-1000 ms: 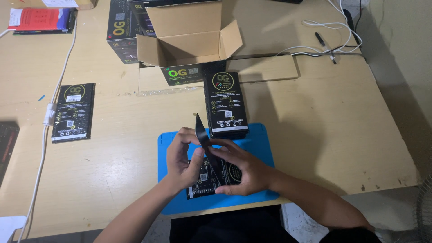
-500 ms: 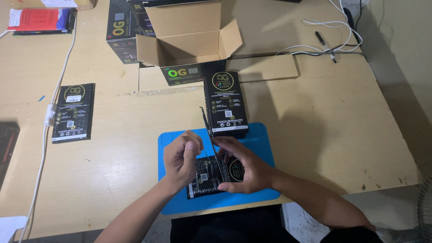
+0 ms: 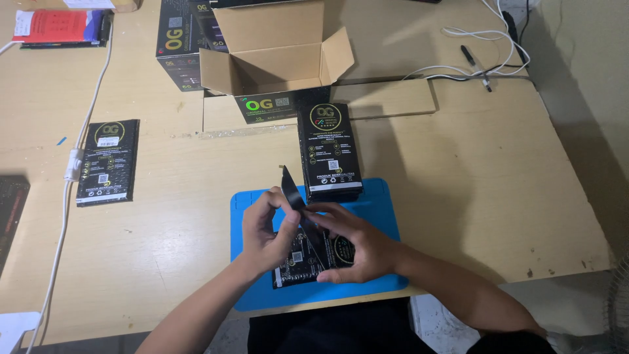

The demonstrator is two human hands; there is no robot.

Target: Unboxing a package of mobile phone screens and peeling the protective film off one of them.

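2 hands: left hand [image 3: 262, 233] and right hand [image 3: 357, 246], both closed on black packet [image 3: 304, 259].
Position: packet between the palms, on blue mat [image 3: 383, 210].
Appearance: flat, glossy, flap [image 3: 291, 189] raised.
Change: flap tilted further left than 0.5 s ago.

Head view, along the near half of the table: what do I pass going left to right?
White cable → flat black packet → left hand → thin black strip it pinches → right hand → blue mat's right edge → bare tabletop.
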